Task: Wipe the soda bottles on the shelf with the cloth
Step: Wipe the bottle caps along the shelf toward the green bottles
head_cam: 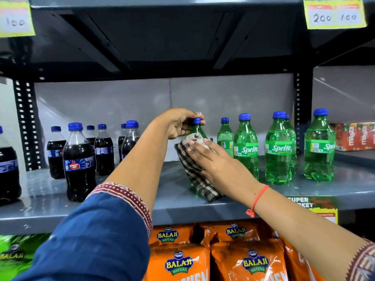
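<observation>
A green Sprite bottle point(196, 129) with a blue cap stands tilted on the grey shelf point(142, 203) in the middle. My left hand point(178, 123) grips its neck just under the cap. My right hand point(205, 157) presses a dark checked cloth point(199, 182) flat against the bottle's body, so most of the bottle is hidden. Several more Sprite bottles point(278, 151) stand to the right. Several dark cola bottles point(79, 162) stand to the left.
Orange Balaji wafer bags point(251, 262) fill the shelf below. Red juice cartons point(353, 136) sit at the far right. A black slotted upright point(25, 126) and the dark shelf underside point(162, 37) close in the space above. Yellow price tags point(334, 15) hang at the top.
</observation>
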